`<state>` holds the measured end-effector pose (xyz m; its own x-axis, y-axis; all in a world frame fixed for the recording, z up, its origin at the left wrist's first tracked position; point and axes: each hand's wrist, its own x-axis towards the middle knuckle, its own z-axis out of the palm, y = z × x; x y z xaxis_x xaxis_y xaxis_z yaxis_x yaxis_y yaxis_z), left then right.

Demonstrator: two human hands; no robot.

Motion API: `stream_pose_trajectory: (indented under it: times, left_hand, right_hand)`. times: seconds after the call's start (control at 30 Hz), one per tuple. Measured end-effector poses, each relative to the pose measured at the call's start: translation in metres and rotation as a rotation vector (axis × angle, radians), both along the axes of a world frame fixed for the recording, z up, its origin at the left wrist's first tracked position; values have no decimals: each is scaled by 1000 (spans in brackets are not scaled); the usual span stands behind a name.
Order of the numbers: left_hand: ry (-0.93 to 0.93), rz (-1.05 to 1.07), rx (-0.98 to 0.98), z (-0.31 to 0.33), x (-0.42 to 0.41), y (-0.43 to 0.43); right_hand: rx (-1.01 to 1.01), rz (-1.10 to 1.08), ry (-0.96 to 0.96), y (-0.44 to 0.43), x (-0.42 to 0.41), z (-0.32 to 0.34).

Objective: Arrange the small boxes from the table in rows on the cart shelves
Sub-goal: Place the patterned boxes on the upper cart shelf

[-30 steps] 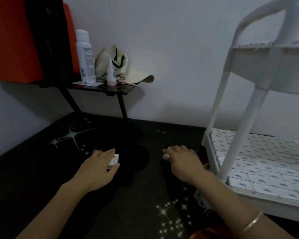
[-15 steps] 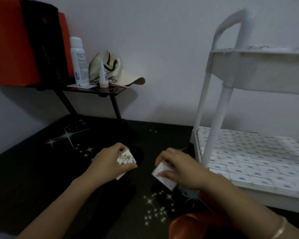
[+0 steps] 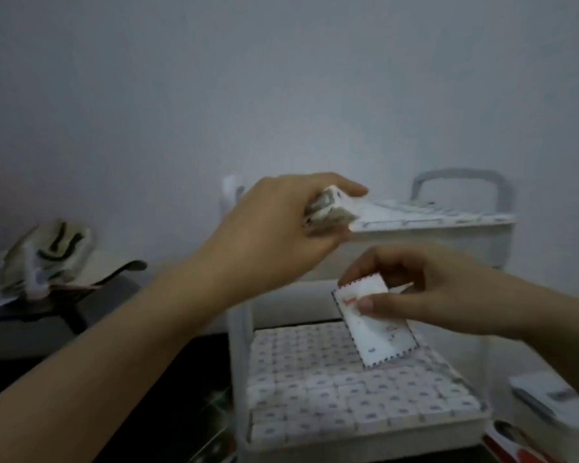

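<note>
My left hand [image 3: 281,228] grips a small patterned box [image 3: 331,208] and holds it at the near left edge of the white cart's top shelf [image 3: 448,225]. My right hand [image 3: 425,295] pinches a white box with a dotted border [image 3: 375,324], tilted, in the air above the cart's lower shelf [image 3: 258,389]. That lower shelf is packed with several rows of small white boxes [image 3: 331,389]. More boxes lie in rows on the top shelf. The picture is blurred by motion.
The cart's grey handle [image 3: 462,182] rises at the back against the pale wall. A cap [image 3: 47,259] lies on a dark side table [image 3: 81,295] at the left. The black table [image 3: 168,412] lies below my left arm. White packages [image 3: 555,399] sit at the right.
Both hands lifted their boxes off the black table and carried them up and right to the cart. The view swung right and up, so the cart now fills the centre.
</note>
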<state>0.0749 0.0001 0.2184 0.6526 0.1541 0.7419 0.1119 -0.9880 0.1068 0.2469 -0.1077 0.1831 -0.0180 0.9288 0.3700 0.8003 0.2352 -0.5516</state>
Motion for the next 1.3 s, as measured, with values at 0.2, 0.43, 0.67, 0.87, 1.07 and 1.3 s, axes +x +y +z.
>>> stream_pose_trajectory:
  times: [0.2, 0.43, 0.67, 0.87, 1.07, 1.3]
  left_hand:
    - [153, 86, 175, 71, 106, 6]
    - [617, 321, 382, 99, 208, 39]
    - [935, 280, 271, 83, 248, 64]
    - [859, 143, 128, 76, 253, 82]
    - [866, 21, 71, 68, 250, 87]
    - [832, -8, 100, 67, 250, 85]
  right_hand:
    - [143, -136, 25, -30, 62, 50]
    - [332, -664, -244, -23, 136, 105]
    - [230, -843, -457, 31, 165, 118]
    - [171, -988, -897, 79, 173, 118]
    - [4, -915, -1127, 105, 174, 116]
    - [-49, -908, -1219, 115, 165, 112]
